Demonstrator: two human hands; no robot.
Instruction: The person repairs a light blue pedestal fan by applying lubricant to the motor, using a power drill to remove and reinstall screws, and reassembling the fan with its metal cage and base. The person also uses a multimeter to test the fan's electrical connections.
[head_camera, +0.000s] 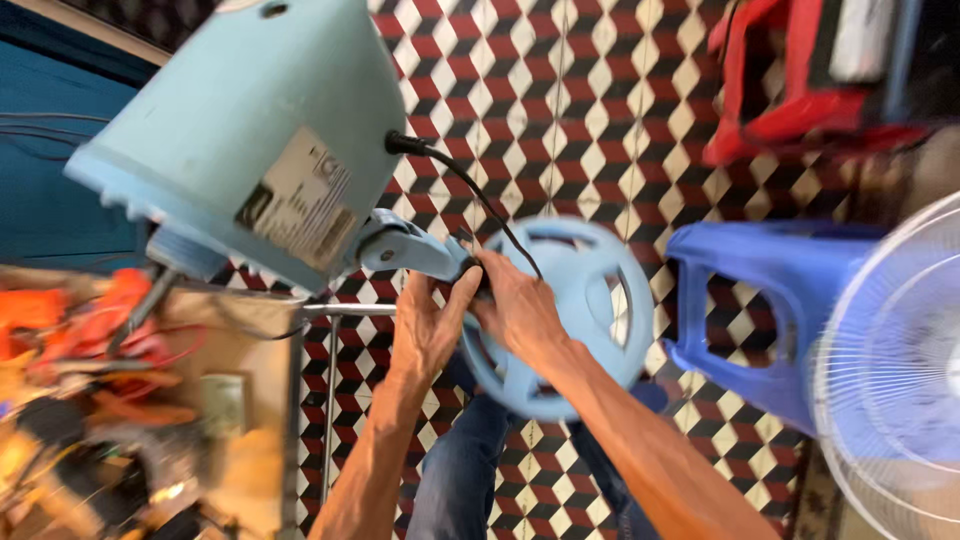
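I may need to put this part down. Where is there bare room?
Bare chequered tile floor lies between the pale blue fan motor housing, the red plastic crate and the blue plastic stool. The cluttered wooden workbench at left is crowded. Both hands, left hand and right hand, crowd the round pale blue fan base.

Floor's that red, black and white cube-pattern tile (560, 110) all over. A blue plastic stool (760, 310) sits at right, with a white fan guard (890, 370) just beside it at the right edge. Red plastic stool (780, 80) in the upper right. Lower left there's a cluttered workbench (250, 470) with orange wires (90, 320), pretty blurry.
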